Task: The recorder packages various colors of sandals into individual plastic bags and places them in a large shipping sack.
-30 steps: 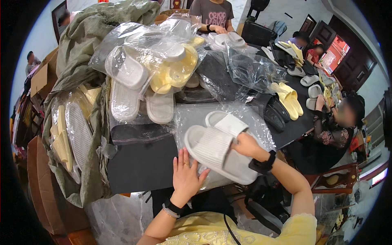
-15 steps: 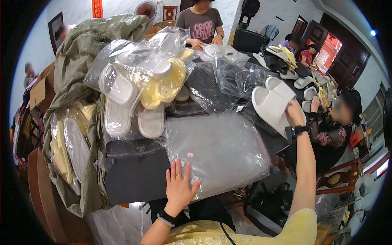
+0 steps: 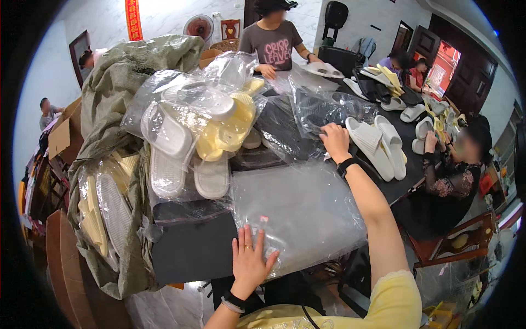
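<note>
My left hand (image 3: 252,266) lies flat with fingers spread on the left edge of a stack of clear plastic bags (image 3: 298,205) and the dark mat (image 3: 192,247). My right hand (image 3: 335,141) is at the near edge of a clear bag of black slippers (image 3: 323,104), its fingers bent and apart, nothing visibly held. Just to its right, a pair of white slippers (image 3: 370,145) rests side by side on the dark table, soles down. Left of the stack are bagged white slippers (image 3: 167,129) and bagged yellow slippers (image 3: 224,131), heaped together.
A large olive sack (image 3: 137,66) stands at the left, bagged slippers in its opening. Cardboard (image 3: 66,263) is beside it. Across the table a person (image 3: 274,44) handles white slippers; another (image 3: 455,170) sits at the right near more slippers (image 3: 424,129).
My right hand has let go of the white slippers, which now rest on the table, and moved left to the bagged black slippers. My left hand stays on the bag stack.
</note>
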A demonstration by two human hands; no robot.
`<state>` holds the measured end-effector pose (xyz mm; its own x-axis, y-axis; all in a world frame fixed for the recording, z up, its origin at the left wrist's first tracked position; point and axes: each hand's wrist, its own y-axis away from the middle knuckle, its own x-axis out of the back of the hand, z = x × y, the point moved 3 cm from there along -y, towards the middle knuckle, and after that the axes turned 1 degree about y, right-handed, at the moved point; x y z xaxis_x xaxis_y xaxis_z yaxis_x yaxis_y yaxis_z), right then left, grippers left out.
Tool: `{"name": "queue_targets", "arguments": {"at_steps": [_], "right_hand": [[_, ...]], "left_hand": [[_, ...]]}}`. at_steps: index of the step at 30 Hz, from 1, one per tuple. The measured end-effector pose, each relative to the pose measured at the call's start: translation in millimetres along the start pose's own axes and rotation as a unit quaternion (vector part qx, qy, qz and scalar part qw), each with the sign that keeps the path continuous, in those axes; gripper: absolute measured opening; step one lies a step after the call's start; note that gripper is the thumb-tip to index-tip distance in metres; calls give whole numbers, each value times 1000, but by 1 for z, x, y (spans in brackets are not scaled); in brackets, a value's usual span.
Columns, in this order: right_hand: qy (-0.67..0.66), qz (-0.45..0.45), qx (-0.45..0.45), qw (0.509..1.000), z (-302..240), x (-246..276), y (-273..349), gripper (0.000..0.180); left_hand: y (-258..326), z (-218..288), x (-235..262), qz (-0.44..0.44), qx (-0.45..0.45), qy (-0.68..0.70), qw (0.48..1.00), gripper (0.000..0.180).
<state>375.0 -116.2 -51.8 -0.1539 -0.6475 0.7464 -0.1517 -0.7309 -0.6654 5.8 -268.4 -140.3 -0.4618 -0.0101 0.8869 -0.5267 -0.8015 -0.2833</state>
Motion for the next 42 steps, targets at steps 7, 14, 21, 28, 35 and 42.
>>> {"name": "queue_targets", "arguments": {"at_steps": [7,14,21,28,35,42], "right_hand": [[-93,-7,118,989,-78,54,13,7],[-320,-234,177,901,-122,101,75,41],[-142,-253,48,956,-34,50,102,58],[-286,-317,-104,898,1,25,102,61],[-421,-213,-151,869,-26,87,88,22],[-322,-11,-195,927,-18,158,119,23]], "left_hand": [[3,-2,2,-3,6,-1,1000,66],[4,-4,2,19,-1,7,1000,62],[2,-5,4,-41,-6,28,999,52],[17,-34,5,75,19,337,938,62],[2,-18,26,145,153,364,907,35],[-43,-24,42,112,183,571,792,40]]}}
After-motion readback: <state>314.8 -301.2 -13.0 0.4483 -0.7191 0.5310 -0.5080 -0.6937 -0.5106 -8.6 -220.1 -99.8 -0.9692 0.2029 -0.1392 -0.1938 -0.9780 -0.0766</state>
